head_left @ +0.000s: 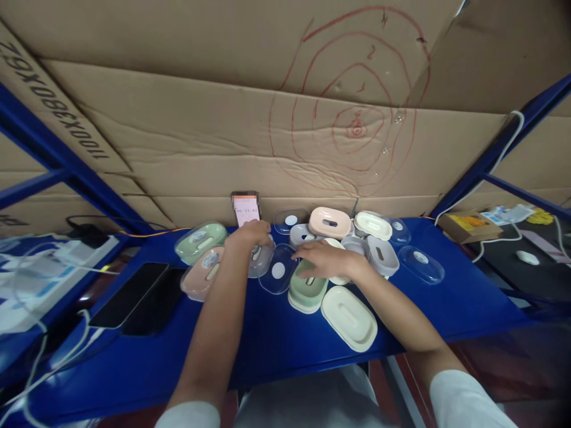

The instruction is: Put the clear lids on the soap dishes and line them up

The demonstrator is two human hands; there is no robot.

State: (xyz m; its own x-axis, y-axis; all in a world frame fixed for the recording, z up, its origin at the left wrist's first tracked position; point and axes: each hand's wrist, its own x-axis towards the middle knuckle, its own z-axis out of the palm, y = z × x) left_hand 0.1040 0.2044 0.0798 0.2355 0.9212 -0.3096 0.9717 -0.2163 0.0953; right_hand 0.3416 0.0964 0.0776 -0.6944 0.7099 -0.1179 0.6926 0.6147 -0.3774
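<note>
My left hand is closed on a grey soap box with a clear lid, partly hidden under the fingers. To its left lie a lidded green soap box and a lidded pink soap box. My right hand is stretched over a green soap tray, fingers apart at its far end; whether it grips the rim is unclear. The tray sits on a cream base. Beside it lies a cream oval dish. Between my hands is a clear lid with a white round sticker.
Behind my right hand are a peach tray, a cream tray, a grey tray and more clear lids. A phone showing a timer leans on the cardboard wall. A black phone and cables lie left.
</note>
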